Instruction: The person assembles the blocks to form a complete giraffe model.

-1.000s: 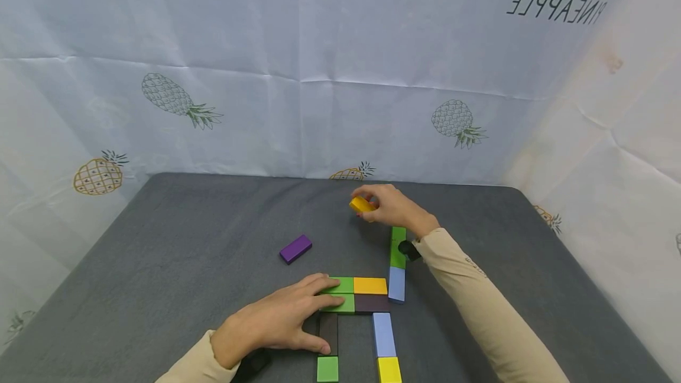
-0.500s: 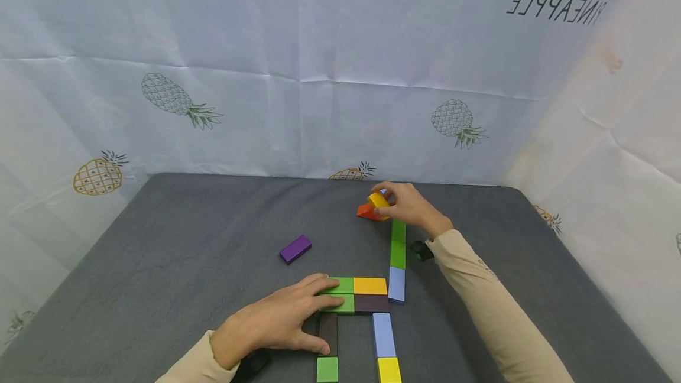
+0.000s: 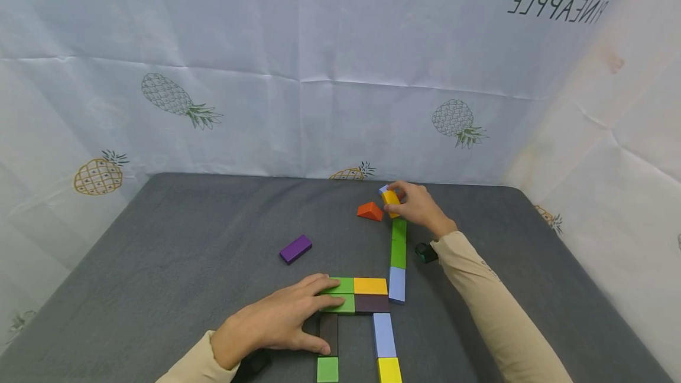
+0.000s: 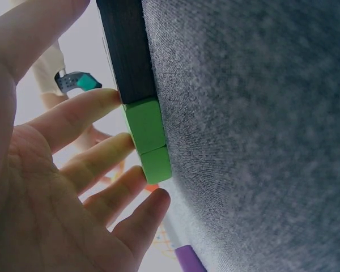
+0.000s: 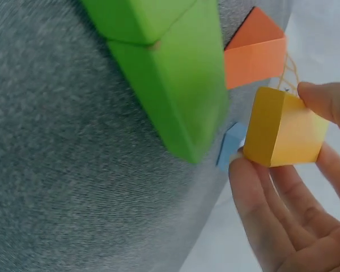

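Observation:
In the head view my right hand (image 3: 420,205) pinches a yellow rectangular block (image 3: 391,204) between thumb and fingers. The right wrist view shows that yellow block just off the end of the green blocks (image 5: 178,73), a small gap between them. Those green blocks line up with a light blue block (image 3: 396,283). My left hand (image 3: 276,321) has its fingers stretched out. Its fingertips rest on two green blocks (image 3: 347,304) lying side by side, and its thumb lies on a dark block (image 3: 330,330). In the left wrist view, fingertips touch the green blocks' edge (image 4: 147,126).
An orange triangular block (image 3: 369,211) and a small blue block (image 3: 383,190) lie near the right hand. A purple block (image 3: 295,249) sits apart at left. Near me are a blue block (image 3: 384,334), a yellow block (image 3: 389,370) and a green block (image 3: 327,369). A pineapple-print cloth (image 3: 340,28) hangs behind.
My right hand has carried the yellow block rightward, past the orange triangular block, to the far end of the green row. The left hand has stayed in place.

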Motion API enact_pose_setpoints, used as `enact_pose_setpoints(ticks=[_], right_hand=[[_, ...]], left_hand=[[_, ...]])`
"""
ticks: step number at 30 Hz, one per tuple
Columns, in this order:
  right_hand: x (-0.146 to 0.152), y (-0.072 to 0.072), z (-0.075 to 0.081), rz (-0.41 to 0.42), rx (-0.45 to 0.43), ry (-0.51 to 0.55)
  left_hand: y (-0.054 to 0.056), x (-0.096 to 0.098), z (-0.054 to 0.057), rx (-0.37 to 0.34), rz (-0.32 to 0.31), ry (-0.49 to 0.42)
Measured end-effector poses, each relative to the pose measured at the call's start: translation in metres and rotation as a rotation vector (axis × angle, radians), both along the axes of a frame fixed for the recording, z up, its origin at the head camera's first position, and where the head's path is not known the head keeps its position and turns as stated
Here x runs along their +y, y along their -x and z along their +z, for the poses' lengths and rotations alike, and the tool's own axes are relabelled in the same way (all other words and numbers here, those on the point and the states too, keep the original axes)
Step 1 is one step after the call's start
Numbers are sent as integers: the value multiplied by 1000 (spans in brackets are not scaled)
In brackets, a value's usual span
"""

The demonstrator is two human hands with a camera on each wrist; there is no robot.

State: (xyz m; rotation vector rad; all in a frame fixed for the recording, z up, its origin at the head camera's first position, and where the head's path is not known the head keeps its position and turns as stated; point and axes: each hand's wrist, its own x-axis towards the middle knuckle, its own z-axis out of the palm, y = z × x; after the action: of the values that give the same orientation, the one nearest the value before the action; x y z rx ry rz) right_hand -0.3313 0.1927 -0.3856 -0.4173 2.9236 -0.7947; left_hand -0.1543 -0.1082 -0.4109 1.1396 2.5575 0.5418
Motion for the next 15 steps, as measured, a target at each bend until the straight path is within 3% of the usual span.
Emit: enact_pose_setpoints(ticks=[15], right_hand=[[13, 6, -13, -184, -25, -3]], left_hand=[[0, 0, 1, -13, 4, 6]])
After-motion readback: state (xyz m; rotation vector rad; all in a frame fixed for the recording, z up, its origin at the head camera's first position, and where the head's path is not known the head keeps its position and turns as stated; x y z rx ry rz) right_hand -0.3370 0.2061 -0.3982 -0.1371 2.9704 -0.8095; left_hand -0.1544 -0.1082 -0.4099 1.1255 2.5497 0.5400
